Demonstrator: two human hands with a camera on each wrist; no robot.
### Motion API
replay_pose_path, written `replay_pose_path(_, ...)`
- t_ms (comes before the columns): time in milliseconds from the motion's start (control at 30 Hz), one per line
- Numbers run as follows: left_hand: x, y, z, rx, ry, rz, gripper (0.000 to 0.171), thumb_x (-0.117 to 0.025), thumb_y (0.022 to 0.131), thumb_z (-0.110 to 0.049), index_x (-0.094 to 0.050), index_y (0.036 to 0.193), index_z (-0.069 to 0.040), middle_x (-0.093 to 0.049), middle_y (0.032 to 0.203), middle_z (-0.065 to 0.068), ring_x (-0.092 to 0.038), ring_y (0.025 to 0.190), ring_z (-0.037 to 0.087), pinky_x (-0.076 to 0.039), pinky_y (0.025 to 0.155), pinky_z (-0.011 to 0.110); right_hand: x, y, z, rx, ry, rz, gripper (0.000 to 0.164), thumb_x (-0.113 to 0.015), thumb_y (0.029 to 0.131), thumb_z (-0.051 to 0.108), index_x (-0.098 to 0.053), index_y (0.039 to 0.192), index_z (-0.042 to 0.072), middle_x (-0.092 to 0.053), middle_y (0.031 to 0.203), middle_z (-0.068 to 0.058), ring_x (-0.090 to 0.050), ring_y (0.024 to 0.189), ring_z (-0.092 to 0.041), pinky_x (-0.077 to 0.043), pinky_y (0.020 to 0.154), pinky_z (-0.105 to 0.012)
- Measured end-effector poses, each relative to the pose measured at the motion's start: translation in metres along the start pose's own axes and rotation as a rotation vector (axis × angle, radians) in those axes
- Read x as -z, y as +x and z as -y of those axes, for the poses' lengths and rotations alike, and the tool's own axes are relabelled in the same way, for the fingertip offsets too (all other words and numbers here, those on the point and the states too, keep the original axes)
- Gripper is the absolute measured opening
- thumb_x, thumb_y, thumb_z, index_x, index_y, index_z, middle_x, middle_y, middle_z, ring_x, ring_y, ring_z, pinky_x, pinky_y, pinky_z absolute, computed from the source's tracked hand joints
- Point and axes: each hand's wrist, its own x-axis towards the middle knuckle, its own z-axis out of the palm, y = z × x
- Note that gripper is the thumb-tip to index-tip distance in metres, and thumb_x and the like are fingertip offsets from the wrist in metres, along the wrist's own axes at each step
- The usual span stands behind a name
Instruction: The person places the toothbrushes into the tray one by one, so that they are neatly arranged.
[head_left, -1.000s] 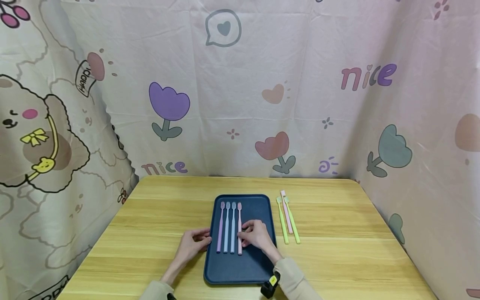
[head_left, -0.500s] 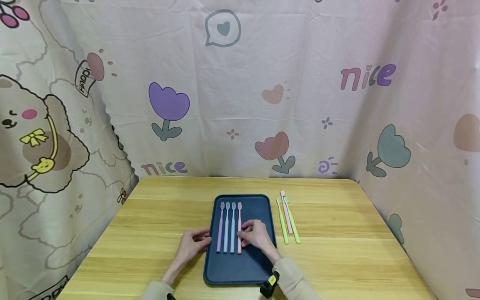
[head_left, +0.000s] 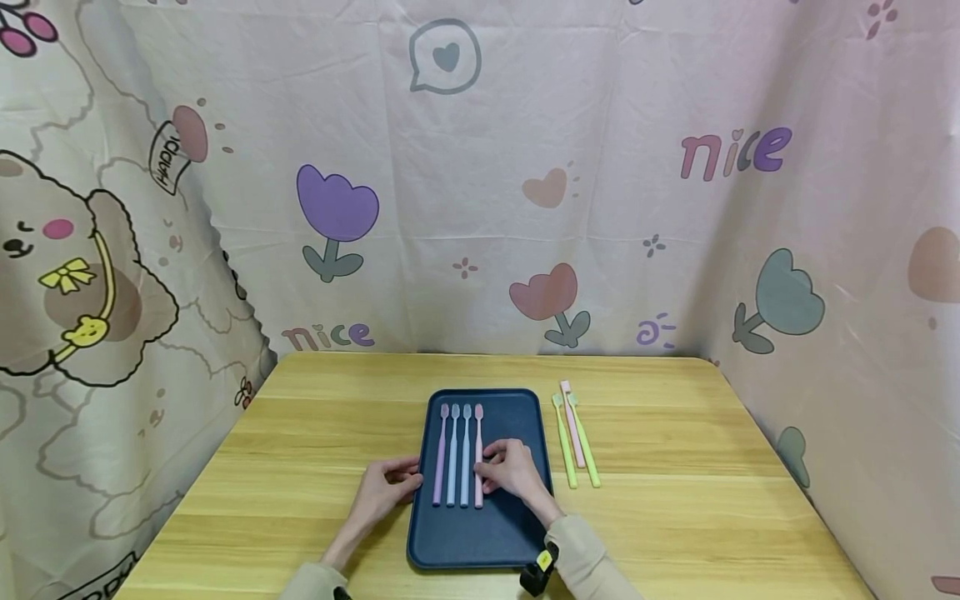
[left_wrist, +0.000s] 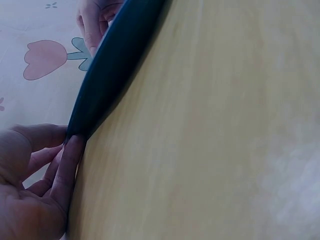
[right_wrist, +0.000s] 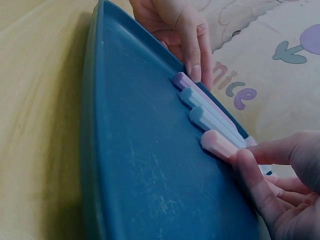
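A dark blue tray [head_left: 487, 537] holds a row of upright-lying toothbrushes: a purple toothbrush [head_left: 439, 467], two light blue toothbrushes [head_left: 453, 467] and a pink toothbrush [head_left: 479, 442]. My right hand [head_left: 516, 471] pinches the pink toothbrush's handle between thumb and fingers, seen closely in the right wrist view, where the pink handle end [right_wrist: 217, 142] sticks out past the thumb. At the tray's left side, my left hand [head_left: 386, 492] grips the rim; the left wrist view has its fingers [left_wrist: 67, 167] on either side of the tray edge [left_wrist: 107, 82].
On the wooden table [head_left: 675, 517], right of the tray, lie two yellow-green toothbrushes [head_left: 564, 442] with another pink toothbrush [head_left: 575, 429] between them. A printed curtain [head_left: 465, 167] hangs behind the table and along both sides.
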Motion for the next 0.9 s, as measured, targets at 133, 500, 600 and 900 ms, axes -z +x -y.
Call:
replay_pose_path(133,-0.0001,0.0002,0.0003,0.000,-0.001,0.000,0.037,-0.074,0.088,-0.001,-0.067,0.123,0.010,-0.072,0.107,0.024,-0.067,0.084,0.010,-0.062,0.067,0.025,0.0001,-0.0005,0.0008,0.000,0.001,-0.001,0.024,-0.074,0.088,0.007,-0.067,0.105,-0.008,-0.073,0.073,-0.013,-0.070,0.054,-0.018,-0.061,0.052,-0.032)
replay_pose_path(500,0.0001,0.0003,0.0005,-0.004,-0.008,0.004,0.037,-0.073,0.088,0.000,-0.067,0.123,0.010,-0.072,0.107,0.024,-0.066,0.084,0.009,-0.062,0.067,0.025,0.0000,-0.0006,0.0014,0.009,-0.005,-0.002,0.023,-0.074,0.088,0.006,-0.066,0.104,-0.009,-0.073,0.072,-0.013,-0.070,0.053,-0.016,-0.061,0.052,-0.031)
replay_pose_path(600,0.0003,0.0002,0.0000,-0.007,-0.006,0.007,0.037,-0.073,0.088,-0.001,-0.067,0.123,0.010,-0.072,0.106,0.024,-0.067,0.084,0.010,-0.063,0.067,0.025,0.0000,-0.0002,0.0011,0.009,-0.008,-0.003,0.023,-0.074,0.088,0.006,-0.067,0.104,-0.008,-0.073,0.071,-0.012,-0.070,0.053,-0.016,-0.061,0.051,-0.031)
replay_pose_path(900,0.0009,-0.0003,-0.0002,-0.023,0.008,0.012,0.037,-0.073,0.088,-0.001,-0.067,0.123,0.009,-0.072,0.107,0.024,-0.067,0.085,0.011,-0.063,0.067,0.026,-0.0002,-0.0002,0.0004,0.014,-0.008,0.000,0.023,-0.074,0.088,0.006,-0.066,0.104,-0.009,-0.073,0.071,-0.013,-0.070,0.054,-0.017,-0.061,0.052,-0.032)
